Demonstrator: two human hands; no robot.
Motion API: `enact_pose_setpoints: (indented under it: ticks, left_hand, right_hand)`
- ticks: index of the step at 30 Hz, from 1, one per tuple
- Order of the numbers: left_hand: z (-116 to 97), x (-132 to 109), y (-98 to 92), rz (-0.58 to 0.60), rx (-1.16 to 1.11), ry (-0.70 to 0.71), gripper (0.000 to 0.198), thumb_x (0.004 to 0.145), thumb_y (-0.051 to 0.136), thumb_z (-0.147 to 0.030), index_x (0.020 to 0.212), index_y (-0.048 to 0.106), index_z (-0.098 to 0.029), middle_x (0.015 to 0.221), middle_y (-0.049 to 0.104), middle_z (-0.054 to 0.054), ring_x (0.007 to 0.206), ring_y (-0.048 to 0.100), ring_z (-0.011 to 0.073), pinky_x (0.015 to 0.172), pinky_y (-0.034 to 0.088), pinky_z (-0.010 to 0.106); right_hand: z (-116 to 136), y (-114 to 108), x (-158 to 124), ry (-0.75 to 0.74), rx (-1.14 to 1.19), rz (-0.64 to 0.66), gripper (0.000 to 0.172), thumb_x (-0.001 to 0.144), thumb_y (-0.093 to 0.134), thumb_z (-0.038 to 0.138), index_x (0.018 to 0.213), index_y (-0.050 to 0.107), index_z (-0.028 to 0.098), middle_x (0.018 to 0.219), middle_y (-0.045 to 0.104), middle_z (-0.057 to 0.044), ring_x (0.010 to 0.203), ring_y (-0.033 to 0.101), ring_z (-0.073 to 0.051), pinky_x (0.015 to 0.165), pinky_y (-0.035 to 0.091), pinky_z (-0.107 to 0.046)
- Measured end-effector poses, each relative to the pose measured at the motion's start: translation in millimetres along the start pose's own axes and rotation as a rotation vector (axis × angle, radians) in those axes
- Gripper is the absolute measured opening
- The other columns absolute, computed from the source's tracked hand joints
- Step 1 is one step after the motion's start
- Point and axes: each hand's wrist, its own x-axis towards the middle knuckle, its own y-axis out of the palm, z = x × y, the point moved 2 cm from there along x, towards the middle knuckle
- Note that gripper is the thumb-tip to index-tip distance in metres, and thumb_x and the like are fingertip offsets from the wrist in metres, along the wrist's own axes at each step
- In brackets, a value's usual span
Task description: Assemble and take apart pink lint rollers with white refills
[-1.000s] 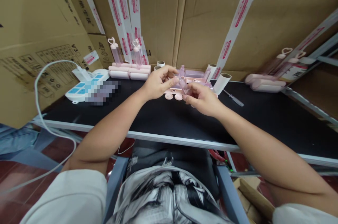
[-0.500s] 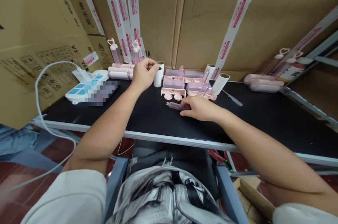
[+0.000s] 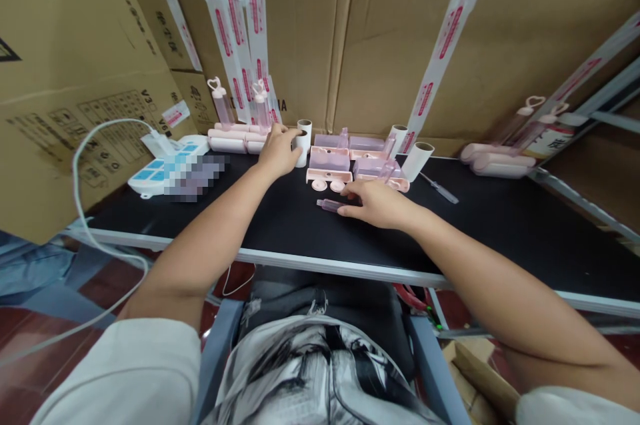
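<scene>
At the back of the black table, my left hand (image 3: 278, 153) is open, thumb and fingers apart beside a short white tube (image 3: 303, 150) that stands upright. Its fingertips reach the tube's rim; I cannot tell whether they touch it. My right hand (image 3: 376, 203) is open, low over the table, its thumb by the right end of a clear pinkish tube (image 3: 329, 205) lying flat. That end is partly hidden. Just behind are two round pink caps (image 3: 319, 185) and pink holders with translucent purple bodies (image 3: 329, 161). Small clear pink pieces stand on the holders.
White tubes (image 3: 418, 161) and a screwdriver (image 3: 440, 188) are to the right. Pink cylinders with heart-topped tubes (image 3: 220, 103) stand at back left, and similar ones (image 3: 503, 161) at far right. A white power strip (image 3: 167, 165) with a cable lies left. Cardboard (image 3: 380, 38) walls the back.
My right hand's fingers have spread off the clear pinkish tube, which stays on the table. My left hand's fingers have opened a little at the white tube. The view has shifted slightly.
</scene>
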Motion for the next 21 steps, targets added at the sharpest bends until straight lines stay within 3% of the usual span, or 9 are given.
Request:
enact_pose_setpoints:
  ticks: [3, 8, 11, 14, 17, 21]
  left_hand:
    - [-0.2, 2.7, 0.3, 0.0, -0.005, 0.002, 0.038, 0.091, 0.071, -0.017, 0.129, 0.077, -0.018, 0.137, 0.061, 0.016, 0.133, 0.063, 0.0322, 0.124, 0.046, 0.047]
    - [-1.8, 5.8, -11.5, -0.056, -0.003, -0.014, 0.011, 0.09, 0.072, -0.017, 0.098, 0.078, -0.019, 0.121, 0.069, 0.012, 0.11, 0.068, 0.0282, 0.109, 0.054, 0.046]
    - [-4.9, 5.3, -23.4, -0.158, -0.079, 0.022, 0.008, 0.088, 0.074, -0.016, 0.095, 0.077, -0.019, 0.118, 0.069, 0.01, 0.104, 0.067, 0.0243, 0.107, 0.055, 0.043]
    - [-16.3, -1.2, -33.3, -0.236, -0.252, 0.106, 0.009, 0.09, 0.075, -0.019, 0.099, 0.074, -0.019, 0.123, 0.068, 0.009, 0.1, 0.067, 0.0201, 0.097, 0.058, 0.037]
    - [-37.2, -14.8, -35.0, -0.169, -0.431, 0.255, 0.016, 0.093, 0.078, -0.033, 0.099, 0.074, -0.019, 0.127, 0.069, 0.009, 0.099, 0.068, 0.0186, 0.086, 0.058, 0.032]
    - [-63.6, -35.6, -23.5, -0.011, -0.614, 0.473, 0.034, 0.095, 0.078, -0.054, 0.096, 0.075, -0.02, 0.126, 0.071, 0.009, 0.108, 0.07, 0.0205, 0.091, 0.058, 0.034]
  right_hand:
    - [-1.7, 1.5, 0.4, -0.028, 0.041, -0.06, 0.032, 0.097, 0.077, 0.045, 0.117, 0.077, 0.02, 0.116, 0.083, -0.013, 0.1, 0.076, -0.031, 0.085, 0.052, -0.039]
    - [-4.6, 4.4, 2.4, -0.085, 0.125, -0.177, 0.029, 0.097, 0.075, 0.038, 0.117, 0.076, 0.018, 0.12, 0.082, -0.014, 0.106, 0.075, -0.031, 0.093, 0.054, -0.042]
    - [-4.7, 2.7, 2.9, -0.094, 0.172, -0.272, 0.026, 0.098, 0.072, 0.038, 0.113, 0.075, 0.017, 0.11, 0.08, -0.013, 0.096, 0.073, -0.029, 0.088, 0.055, -0.043]
    - [-4.1, -1.0, 1.4, -0.11, 0.258, -0.408, 0.034, 0.099, 0.069, 0.04, 0.125, 0.072, 0.019, 0.112, 0.078, -0.013, 0.093, 0.071, -0.028, 0.086, 0.056, -0.044]
    - [-4.0, -4.5, -1.4, -0.097, 0.345, -0.527, 0.053, 0.096, 0.073, 0.042, 0.143, 0.064, 0.021, 0.13, 0.074, -0.016, 0.094, 0.07, -0.028, 0.083, 0.058, -0.045]
    - [-4.5, -6.6, -3.6, -0.084, 0.4, -0.621, 0.076, 0.089, 0.082, 0.051, 0.155, 0.055, 0.024, 0.146, 0.068, -0.017, 0.102, 0.071, -0.031, 0.084, 0.059, -0.047]
